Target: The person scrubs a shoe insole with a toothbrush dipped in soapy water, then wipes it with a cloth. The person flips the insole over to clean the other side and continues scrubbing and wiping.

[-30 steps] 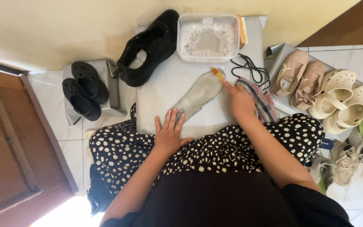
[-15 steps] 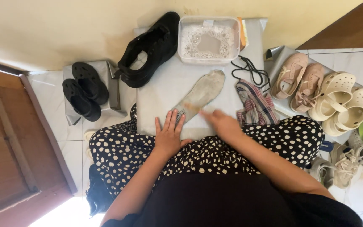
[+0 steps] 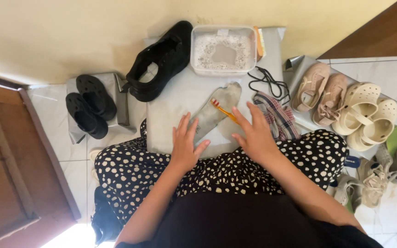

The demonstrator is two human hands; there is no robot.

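Observation:
A dirty grey shoe insole [image 3: 217, 110] lies on a pale mat [image 3: 171, 98] in front of my knees. My left hand [image 3: 185, 143] rests flat with fingers spread on the insole's near end. My right hand [image 3: 252, 131] has an orange toothbrush [image 3: 224, 111] between thumb and fingers, its bristle head lying on the insole. A black shoe [image 3: 161, 62] stands at the mat's far left. A white tub of soapy water [image 3: 224, 50] sits at the far edge.
A striped cloth [image 3: 279, 117] and black laces [image 3: 267, 80] lie right of the insole. Black sandals [image 3: 88, 105] sit at left, beige shoes and cream clogs [image 3: 359, 115] at right, grey sneakers [image 3: 373, 177] beyond my knee. A wooden door [image 3: 10, 170] stands at left.
My right hand left the far end of the insole, drew back toward my lap, and now holds an orange toothbrush against the insole. My left hand stayed on the insole's near end.

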